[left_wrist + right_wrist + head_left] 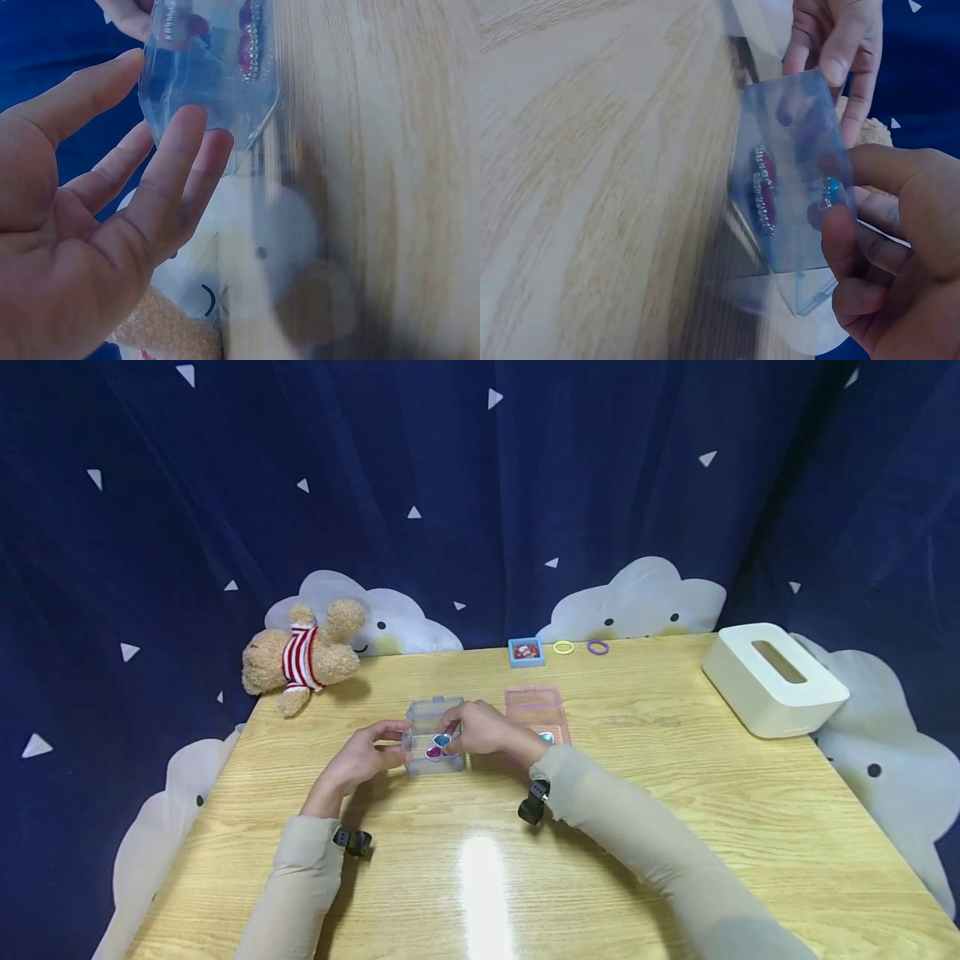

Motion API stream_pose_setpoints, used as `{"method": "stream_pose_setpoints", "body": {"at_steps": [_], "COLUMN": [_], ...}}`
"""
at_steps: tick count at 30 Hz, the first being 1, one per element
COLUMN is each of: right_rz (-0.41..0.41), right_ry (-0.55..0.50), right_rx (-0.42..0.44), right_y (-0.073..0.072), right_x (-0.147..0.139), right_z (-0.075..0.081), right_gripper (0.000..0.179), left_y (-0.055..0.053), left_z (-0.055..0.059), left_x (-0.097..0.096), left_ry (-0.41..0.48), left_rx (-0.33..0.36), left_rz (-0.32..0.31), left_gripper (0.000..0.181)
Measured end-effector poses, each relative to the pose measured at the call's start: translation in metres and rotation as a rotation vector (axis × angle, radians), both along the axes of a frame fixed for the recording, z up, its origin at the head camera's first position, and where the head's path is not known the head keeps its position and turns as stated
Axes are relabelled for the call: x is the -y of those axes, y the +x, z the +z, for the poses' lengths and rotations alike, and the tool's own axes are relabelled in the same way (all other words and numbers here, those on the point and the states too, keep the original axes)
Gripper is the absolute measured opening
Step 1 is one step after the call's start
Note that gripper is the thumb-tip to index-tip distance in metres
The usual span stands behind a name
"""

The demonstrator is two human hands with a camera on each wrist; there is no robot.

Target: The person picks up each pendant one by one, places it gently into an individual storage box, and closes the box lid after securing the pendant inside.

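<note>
A clear bluish plastic box (436, 767) lies on the table with its lid raised at the back. My right hand (480, 729) reaches into it from the right and pinches a blue gem-like piece (442, 740) with a silver beaded edge. Magenta gem-like pieces (766, 196) with similar edges lie in the box, seen through its wall. At the box's left end, my left hand (365, 755) touches the wall with fairly straight, spread fingers (176, 146). My right forearm partly covers a pink clear box (534, 697) holding a blue-and-white piece (547, 738).
Along the table's far edge lie a light-blue square frame (527, 664) with a red picture, a yellow ring (563, 652) and a purple ring (597, 652). A plush bear (330, 662) lies at back left. A white tissue box (772, 693) stands at right.
</note>
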State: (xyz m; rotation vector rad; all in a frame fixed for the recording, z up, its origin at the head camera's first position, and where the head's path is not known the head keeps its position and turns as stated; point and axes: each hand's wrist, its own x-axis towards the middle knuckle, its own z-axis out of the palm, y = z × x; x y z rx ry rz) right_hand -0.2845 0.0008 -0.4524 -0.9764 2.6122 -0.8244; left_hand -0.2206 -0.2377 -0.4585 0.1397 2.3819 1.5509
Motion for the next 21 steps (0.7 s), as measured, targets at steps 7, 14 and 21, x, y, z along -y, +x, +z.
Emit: {"method": "stream_pose_setpoints", "body": {"at_steps": [7, 14, 21], "right_rz": [0.003, 0.000, 0.001], "right_ry": [0.061, 0.102, 0.100], "right_rx": [-0.037, -0.045, -0.039], "right_y": [0.002, 0.001, 0.000], "right_x": [0.005, 0.010, 0.013], "right_z": [-0.003, -0.005, -0.007], "right_gripper": [0.028, 0.026, 0.024], "left_y": [0.000, 0.002, 0.000], "left_z": [-0.002, 0.000, -0.001], "left_x": [0.000, 0.001, 0.000], "left_ry": [-0.004, 0.001, 0.003], "left_rx": [-0.011, -0.004, -0.007], "left_rz": [-0.011, -0.010, -0.014], "left_gripper": [0.056, 0.057, 0.057]}}
